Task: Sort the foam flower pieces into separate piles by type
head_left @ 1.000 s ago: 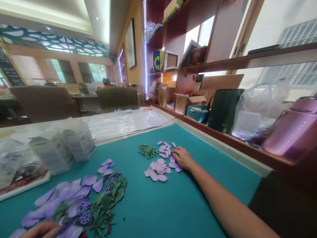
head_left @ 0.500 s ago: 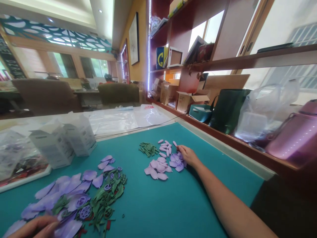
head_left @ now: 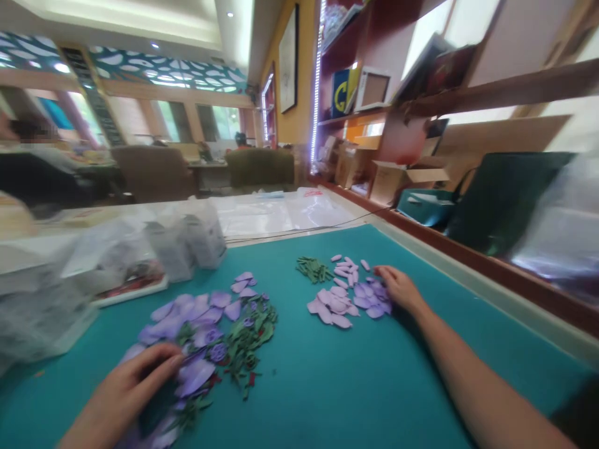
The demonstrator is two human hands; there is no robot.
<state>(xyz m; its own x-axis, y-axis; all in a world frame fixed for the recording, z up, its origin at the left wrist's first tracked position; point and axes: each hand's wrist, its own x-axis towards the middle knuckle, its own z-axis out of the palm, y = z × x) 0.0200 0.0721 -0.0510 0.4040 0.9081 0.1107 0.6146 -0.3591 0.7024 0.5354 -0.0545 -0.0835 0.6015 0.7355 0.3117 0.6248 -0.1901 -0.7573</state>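
Note:
My left hand [head_left: 135,386] reaches over the left-hand pile, thumb and fingers drawn together at the large purple petals [head_left: 196,377]. Anything between those fingertips is too small or hidden to tell. Beside the petals lie green leaf pieces [head_left: 253,340] and small purple openwork rounds [head_left: 218,352]. My right hand [head_left: 397,288] is closed at the edge of a group of small purple petals [head_left: 372,298], with nothing visible in its fingertips. A pale pink bud-shaped piece [head_left: 365,265] lies just left of them, seemingly apart. More such pieces [head_left: 346,269] lie further left.
Green stem pieces [head_left: 313,269] and pale pink petals [head_left: 332,305] form separate heaps on the teal mat [head_left: 299,386]. White boxes [head_left: 203,240] and a white tray [head_left: 135,293] stand at left. A shelf edge [head_left: 491,280] with bags and cartons runs along the right.
The view has swung left. My left hand has come further into view over the petals. My right fingertips have drawn away from the pale pink bud-shaped piece, which now lies on the mat.

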